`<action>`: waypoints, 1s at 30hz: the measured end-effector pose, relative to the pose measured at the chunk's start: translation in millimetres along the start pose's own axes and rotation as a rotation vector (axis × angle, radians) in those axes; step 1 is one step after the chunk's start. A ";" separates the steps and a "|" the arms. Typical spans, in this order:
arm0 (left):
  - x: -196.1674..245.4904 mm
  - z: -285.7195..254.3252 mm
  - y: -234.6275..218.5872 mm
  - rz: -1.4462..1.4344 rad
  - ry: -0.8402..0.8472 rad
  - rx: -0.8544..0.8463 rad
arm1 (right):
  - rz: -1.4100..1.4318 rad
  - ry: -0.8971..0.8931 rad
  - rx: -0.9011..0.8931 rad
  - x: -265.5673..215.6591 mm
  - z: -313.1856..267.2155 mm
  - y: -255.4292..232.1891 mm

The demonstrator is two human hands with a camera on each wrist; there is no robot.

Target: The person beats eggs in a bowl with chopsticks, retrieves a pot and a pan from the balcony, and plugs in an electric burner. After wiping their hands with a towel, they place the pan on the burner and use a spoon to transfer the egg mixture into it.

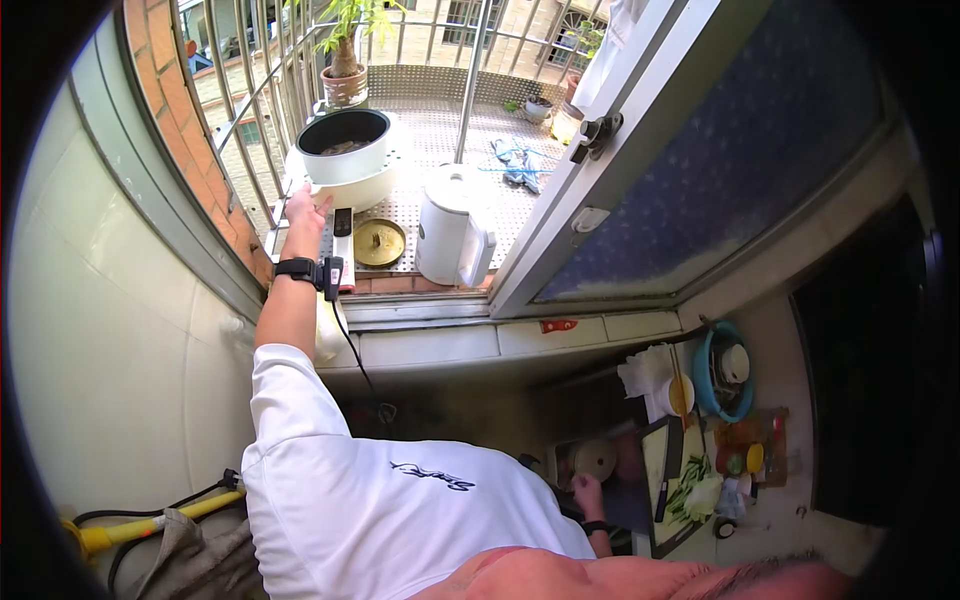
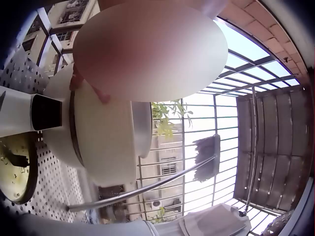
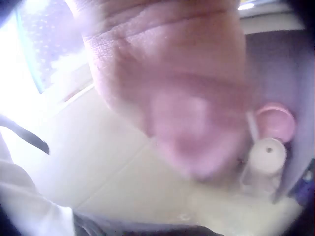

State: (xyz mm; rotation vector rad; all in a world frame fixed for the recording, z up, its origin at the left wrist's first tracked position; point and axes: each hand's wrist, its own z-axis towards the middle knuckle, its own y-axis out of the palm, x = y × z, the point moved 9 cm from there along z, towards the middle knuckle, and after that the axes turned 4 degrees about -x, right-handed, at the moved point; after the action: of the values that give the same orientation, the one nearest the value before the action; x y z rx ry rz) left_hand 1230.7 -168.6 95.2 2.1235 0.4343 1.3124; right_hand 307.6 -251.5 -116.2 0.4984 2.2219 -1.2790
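In the head view my left hand [image 1: 306, 208] reaches out over the sill to the side of a cream cooker-like appliance [image 1: 355, 193]. Its fingertips touch the appliance near a dark seam in the left wrist view; a pale blur hides most of the hand. A white pot with a dark inside [image 1: 345, 135] sits in the appliance. A dark display panel [image 1: 343, 222], a brassy lid [image 1: 380, 243] and a white kettle [image 1: 452, 225] are close by. Low at the counter, my right hand [image 1: 588, 497] hangs loosely curled beside a pale round-topped object [image 1: 595, 458], with nothing visible in it.
Metal railings [image 1: 265, 110] and a potted plant [image 1: 345, 88] stand behind the cooker. A door frame [image 1: 600, 160] slants in at the right. On the counter are a cutting board with chopped greens [image 1: 690, 490], a knife [image 1: 661, 500] and a blue basin [image 1: 745, 400].
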 end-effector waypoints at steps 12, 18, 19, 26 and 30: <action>24.1 -184.2 -34.8 -0.050 -0.041 -0.103 | 0.253 -0.785 -0.460 -426.3 64.3 58.6; 41.5 -300.1 -69.3 0.018 0.075 -0.088 | 0.398 -0.843 -0.776 -541.3 72.5 143.3; 44.0 -321.8 -75.3 0.037 0.113 -0.091 | 0.512 -0.771 -0.841 -553.7 75.2 157.6; 37.4 -478.8 -101.8 -0.018 0.185 0.150 | 1.008 -0.710 -1.129 -641.7 61.8 227.4; 26.9 -534.6 -114.4 -0.061 0.238 0.224 | 0.941 -0.619 -0.917 -669.9 92.8 296.2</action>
State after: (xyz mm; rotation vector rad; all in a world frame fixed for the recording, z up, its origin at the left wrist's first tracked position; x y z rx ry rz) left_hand 772.0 103.6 218.3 2.1177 0.7713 1.5499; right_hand 1026.9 -225.4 48.5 0.5493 1.4621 0.1141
